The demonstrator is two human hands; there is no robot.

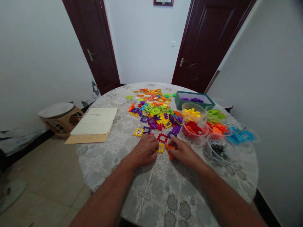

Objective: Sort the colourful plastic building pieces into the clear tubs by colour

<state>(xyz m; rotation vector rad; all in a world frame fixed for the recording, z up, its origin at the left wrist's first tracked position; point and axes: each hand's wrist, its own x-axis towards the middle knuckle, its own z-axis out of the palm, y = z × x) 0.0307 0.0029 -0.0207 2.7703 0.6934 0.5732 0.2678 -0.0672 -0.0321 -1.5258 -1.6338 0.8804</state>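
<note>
My left hand point(146, 149) is closed on the left side of a yellow square building piece point(161, 148) with an open middle. Just right of it, my right hand point(180, 148) pinches orange building pieces point(169, 151) at the table. A red square frame piece point(162, 137) lies beyond and between the hands. Near the left hand's far side rests a yellow window piece point(138, 132) beside a purple one. Beyond both hands spreads a heap of mixed coloured pieces point(155, 111). The fingertips of both hands are partly hidden.
At right stand clear tubs of yellow pieces point(191, 113), red pieces point(193, 127), orange pieces point(217, 127), blue pieces point(241, 135) and grey pieces point(219, 148). A green box point(178, 102) holds purple pieces. Paper sheets point(93, 121) lie at left; a stool point(56, 110) stands beyond the edge.
</note>
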